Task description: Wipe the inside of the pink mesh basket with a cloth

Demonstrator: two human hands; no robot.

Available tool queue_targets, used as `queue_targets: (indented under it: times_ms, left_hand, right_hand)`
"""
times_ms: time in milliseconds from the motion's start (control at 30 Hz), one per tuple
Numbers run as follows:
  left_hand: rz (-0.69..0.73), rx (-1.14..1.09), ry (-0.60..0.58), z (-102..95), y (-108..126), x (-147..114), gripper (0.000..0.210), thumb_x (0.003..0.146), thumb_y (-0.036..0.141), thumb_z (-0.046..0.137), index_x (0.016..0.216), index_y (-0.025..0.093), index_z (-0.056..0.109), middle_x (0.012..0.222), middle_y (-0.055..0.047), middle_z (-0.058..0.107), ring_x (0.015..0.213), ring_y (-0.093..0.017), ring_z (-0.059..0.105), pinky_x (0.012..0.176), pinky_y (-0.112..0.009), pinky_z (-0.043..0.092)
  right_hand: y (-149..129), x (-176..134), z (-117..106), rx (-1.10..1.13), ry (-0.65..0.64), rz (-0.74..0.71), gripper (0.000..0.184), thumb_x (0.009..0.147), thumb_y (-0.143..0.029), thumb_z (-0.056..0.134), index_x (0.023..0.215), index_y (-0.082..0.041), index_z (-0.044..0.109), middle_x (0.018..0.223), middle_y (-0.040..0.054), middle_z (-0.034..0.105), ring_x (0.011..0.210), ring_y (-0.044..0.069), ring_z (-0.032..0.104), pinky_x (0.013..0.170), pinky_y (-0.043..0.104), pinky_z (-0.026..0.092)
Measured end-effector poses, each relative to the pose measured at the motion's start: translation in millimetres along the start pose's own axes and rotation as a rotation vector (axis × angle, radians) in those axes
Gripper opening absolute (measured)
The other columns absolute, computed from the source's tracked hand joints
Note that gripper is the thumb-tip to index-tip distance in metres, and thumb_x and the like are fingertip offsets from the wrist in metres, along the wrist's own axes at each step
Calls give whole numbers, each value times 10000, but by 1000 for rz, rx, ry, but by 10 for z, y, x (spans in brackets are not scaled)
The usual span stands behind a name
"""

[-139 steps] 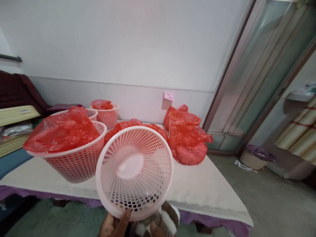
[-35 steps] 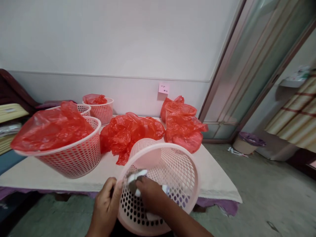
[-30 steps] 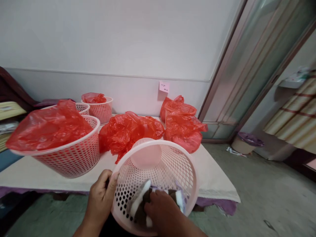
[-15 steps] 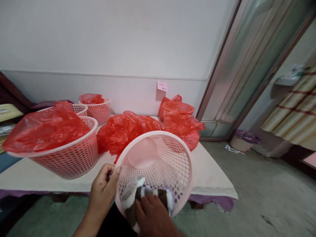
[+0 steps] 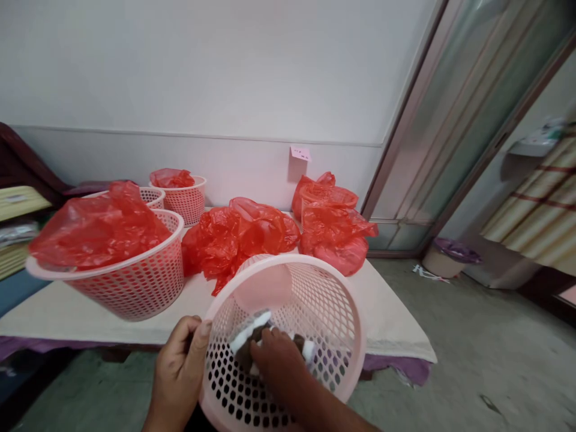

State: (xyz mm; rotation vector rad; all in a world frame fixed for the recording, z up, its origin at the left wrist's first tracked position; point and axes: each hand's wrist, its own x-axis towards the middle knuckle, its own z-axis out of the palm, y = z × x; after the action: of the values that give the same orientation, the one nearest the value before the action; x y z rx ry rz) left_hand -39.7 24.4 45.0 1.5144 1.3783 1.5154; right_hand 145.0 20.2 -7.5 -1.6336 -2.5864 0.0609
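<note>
A pink plastic mesh basket is tipped toward me at the front edge of the bed-like table. Its left rim is in the grip of my left hand, thumb on the near side. My right hand reaches down inside, its curled fingers on a bundle of brown-and-white striped cloth. Part of the cloth is hidden under that hand, and its exact kind does not show.
A larger pink basket with a red plastic bag stands at left, smaller baskets behind it. Red bags lie along the middle and right of the white-covered table. A lined bin stands on the floor at right.
My right hand has moved deeper into the basket with the striped cloth. The basket's opening has come slightly lower and nearer, my left hand still on its rim.
</note>
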Motion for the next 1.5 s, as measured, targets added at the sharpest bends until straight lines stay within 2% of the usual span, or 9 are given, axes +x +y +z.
queue_targets:
  times_ms: [200, 333, 567, 733, 867, 1000, 1133, 1333, 1500]
  left_hand:
    - [94, 14, -109, 88, -47, -22, 318, 909, 415, 527, 660, 225, 475, 605, 66, 401, 541, -109, 419, 508, -209, 375]
    - [188, 100, -138, 106, -48, -22, 289, 920, 381, 511, 677, 230, 471, 605, 71, 401, 536, -105, 431, 516, -205, 384]
    - [283, 233, -83, 48, -27, 128, 280, 919, 366, 510, 674, 233, 484, 569, 85, 419, 509, -97, 439, 511, -196, 376]
    - [235, 244, -65, 26, 31, 319, 318, 908, 419, 511, 654, 228, 493, 569, 81, 424, 524, -102, 432, 526, -213, 357]
    - [178, 207, -93, 82, 103, 437, 348, 896, 466, 519, 647, 226, 481, 571, 80, 404, 534, -104, 409, 529, -224, 336]
    - [168, 183, -122, 130, 173, 531, 366, 886, 487, 534, 640, 225, 469, 582, 76, 397, 554, -107, 400, 543, -225, 338]
    - [151, 160, -112, 145, 205, 497, 365, 881, 507, 539, 662, 223, 471, 604, 73, 408, 566, -107, 410, 543, -218, 357]
    - [-5, -1, -133, 218, 75, 82, 340, 869, 529, 551, 734, 218, 534, 588, 67, 496, 517, -106, 474, 482, -203, 398]
    - [15, 7, -2, 110, 29, 12, 286, 854, 493, 598, 778, 219, 566, 623, 62, 533, 539, -104, 488, 500, -193, 410]
  right_hand:
    - [511, 365, 61, -22, -54, 206, 268, 837, -97, 494, 1042, -86, 667, 1047, 236, 651, 979, 341, 624, 813, 455, 470]
    - [523, 528, 142, 73, -48, 244, 313, 802, -109, 523, 1089, -116, 649, 1070, 198, 658, 935, 301, 649, 769, 385, 474]
    - [174, 186, -45, 212, -34, -117, 162, 764, -245, 646, 922, -218, 671, 954, 42, 668, 842, 185, 615, 691, 269, 426]
    - [19, -310, -54, -36, 81, -458, 166, 809, -356, 706, 706, -240, 647, 657, 0, 611, 628, 181, 556, 555, 300, 382]
    - [-37, -481, 198, -122, 401, -295, 169, 756, -352, 743, 720, -243, 618, 673, 13, 604, 619, 209, 558, 568, 334, 436]
    - [-56, -475, 392, -165, 526, -199, 171, 826, -247, 640, 988, -195, 628, 763, 59, 650, 687, 244, 569, 623, 391, 475]
    - [-105, -408, 387, -120, 558, -214, 144, 841, -153, 576, 982, -158, 608, 717, 61, 625, 672, 231, 544, 614, 372, 452]
    - [-319, -218, -143, 396, 591, -133, 426, 709, -213, 643, 1117, -142, 547, 983, 117, 636, 869, 256, 561, 727, 383, 473]
    - [-391, -80, -158, 480, 398, -122, 319, 823, -197, 613, 1138, -210, 566, 1051, 67, 629, 925, 209, 574, 772, 312, 473]
